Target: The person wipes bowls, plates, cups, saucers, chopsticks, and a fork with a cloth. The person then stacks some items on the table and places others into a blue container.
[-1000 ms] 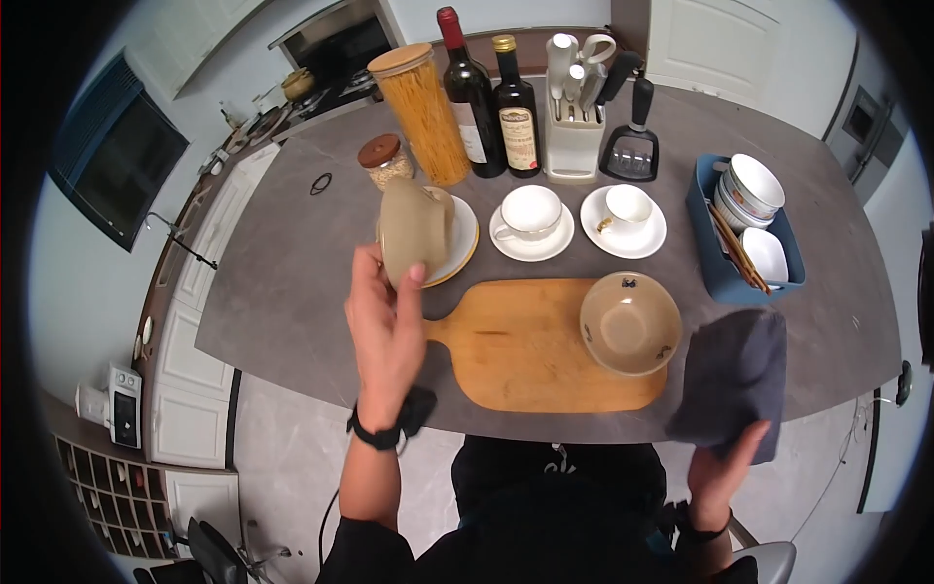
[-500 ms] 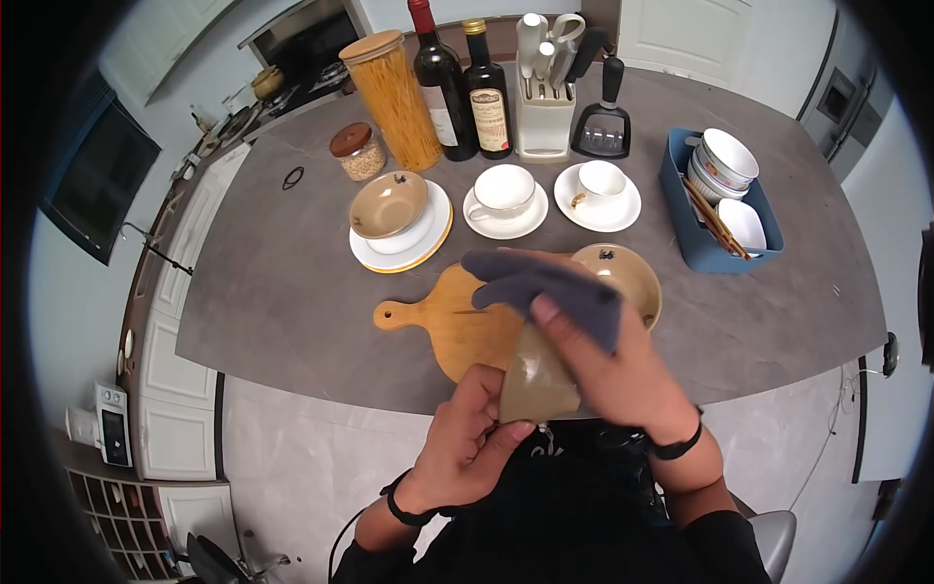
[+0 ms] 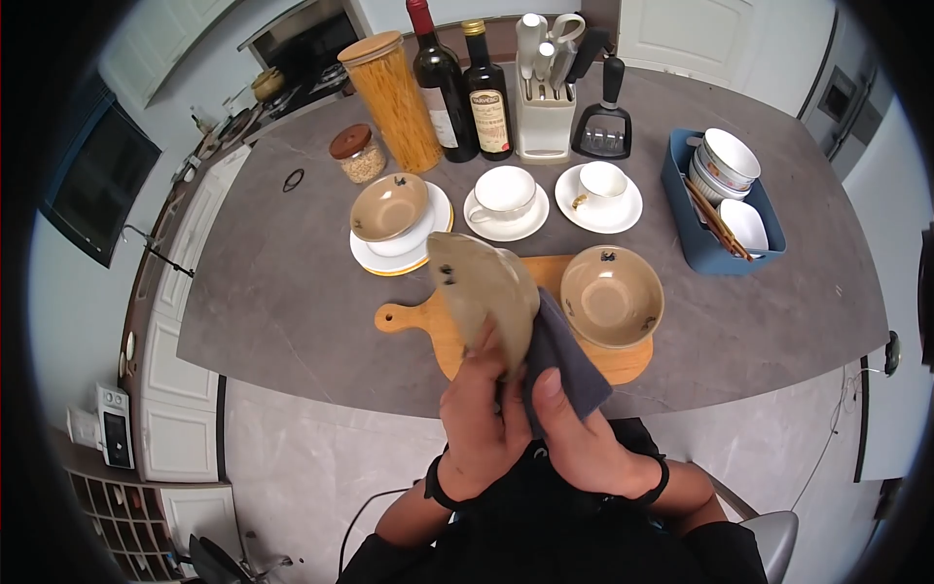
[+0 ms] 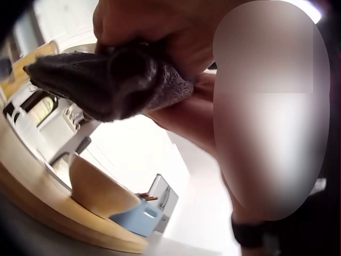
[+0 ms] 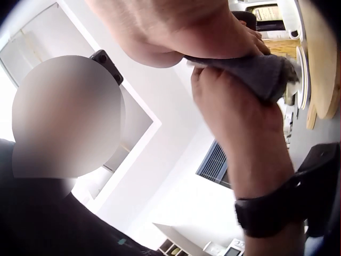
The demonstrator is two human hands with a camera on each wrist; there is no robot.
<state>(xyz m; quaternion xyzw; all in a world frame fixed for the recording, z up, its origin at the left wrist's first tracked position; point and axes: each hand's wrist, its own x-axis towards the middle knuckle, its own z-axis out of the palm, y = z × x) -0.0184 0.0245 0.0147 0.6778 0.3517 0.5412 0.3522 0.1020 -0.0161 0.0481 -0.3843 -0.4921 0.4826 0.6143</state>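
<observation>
In the head view my left hand (image 3: 484, 419) grips a tan bowl (image 3: 482, 287), tilted on its side above the cutting board (image 3: 404, 316). My right hand (image 3: 593, 453) holds a dark grey cloth (image 3: 572, 365) against the bowl's right side, thumb on top of the fabric. Both hands are close together at the table's front edge. Folded cloth (image 5: 261, 77) shows between the hands in the right wrist view; in the left wrist view the cloth (image 4: 96, 82) looks dark and bunched. A matching bowl (image 3: 608, 302) sits upright on the board's right end.
Another tan bowl (image 3: 384, 209) rests on stacked plates (image 3: 438, 229) at left. Two white cups on saucers stand behind the board. Farther back are jars, bottles and a knife block (image 3: 545, 122). A blue bin (image 3: 720, 248) with bowls and chopsticks stands at right.
My left hand has brought the bowl from over the plates to the front middle and turned it. My right hand has carried the cloth in from the right, over the bowl, then down its right side.
</observation>
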